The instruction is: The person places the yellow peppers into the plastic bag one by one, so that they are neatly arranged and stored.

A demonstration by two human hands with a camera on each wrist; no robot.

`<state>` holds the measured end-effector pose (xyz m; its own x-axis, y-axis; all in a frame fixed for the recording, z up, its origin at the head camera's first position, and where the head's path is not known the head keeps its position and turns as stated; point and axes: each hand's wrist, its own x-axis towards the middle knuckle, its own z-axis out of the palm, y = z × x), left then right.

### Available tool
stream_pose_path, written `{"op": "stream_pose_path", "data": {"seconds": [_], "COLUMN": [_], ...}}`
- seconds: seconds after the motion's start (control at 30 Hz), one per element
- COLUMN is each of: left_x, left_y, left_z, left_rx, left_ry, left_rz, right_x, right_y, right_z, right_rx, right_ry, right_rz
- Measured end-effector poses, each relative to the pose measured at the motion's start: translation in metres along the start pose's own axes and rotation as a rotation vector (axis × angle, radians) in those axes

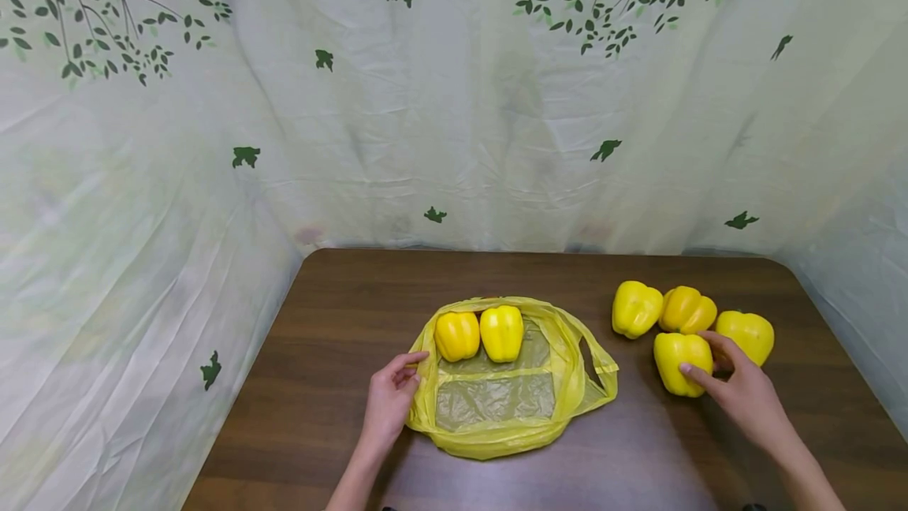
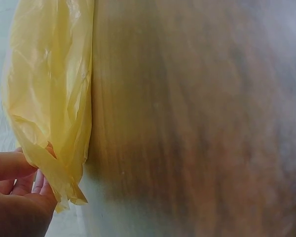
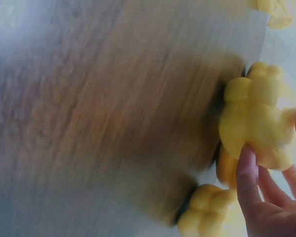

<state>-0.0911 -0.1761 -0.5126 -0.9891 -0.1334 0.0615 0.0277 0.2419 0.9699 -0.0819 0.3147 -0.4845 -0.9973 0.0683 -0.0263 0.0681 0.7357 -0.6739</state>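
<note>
A yellow plastic bag (image 1: 496,440) lies spread open on the table, its handle loop sticking out to the right. Inside, near its far rim, two yellow bell peppers (image 1: 502,334) sit side by side. My left hand (image 1: 388,397) pinches the bag's left edge; in the left wrist view the gathered plastic (image 2: 59,170) passes between thumb and fingers. To the right of the bag, my right hand (image 1: 745,393) grips a yellow bell pepper (image 1: 682,363) between thumb and fingers. The right wrist view shows this pepper (image 3: 259,118) close up, with fingers at its side.
Three more yellow peppers, a left one (image 1: 636,309), a middle one (image 1: 687,310) and a right one (image 1: 746,334), stand just beyond and beside my right hand. The brown wooden table (image 1: 340,298) ends at a pale curtain (image 1: 461,124) printed with leaves.
</note>
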Motion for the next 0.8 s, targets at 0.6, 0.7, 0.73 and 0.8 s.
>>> {"op": "stream_pose_path", "data": {"seconds": [0.6,0.7,0.73,0.8], "left_x": [0.0,0.0,0.0,0.0], "left_y": [-0.001,-0.001,-0.001,-0.001], "left_z": [0.0,0.0,0.0,0.0], "left_rx": [-0.01,-0.019,-0.019,-0.021], "left_ry": [-0.009,-0.01,-0.009,-0.01], "left_rz": [0.009,0.014,0.016,0.022], "right_x": [-0.011,-0.012,-0.012,-0.013], "right_y": [-0.01,-0.01,-0.01,-0.011], "right_z": [0.005,0.005,0.005,0.005], "right_rx": [-0.059,-0.063,-0.063,-0.067], "right_ry": [0.13,0.133,0.135,0.138], "right_rz": [-0.073,-0.07,-0.073,-0.085]}}
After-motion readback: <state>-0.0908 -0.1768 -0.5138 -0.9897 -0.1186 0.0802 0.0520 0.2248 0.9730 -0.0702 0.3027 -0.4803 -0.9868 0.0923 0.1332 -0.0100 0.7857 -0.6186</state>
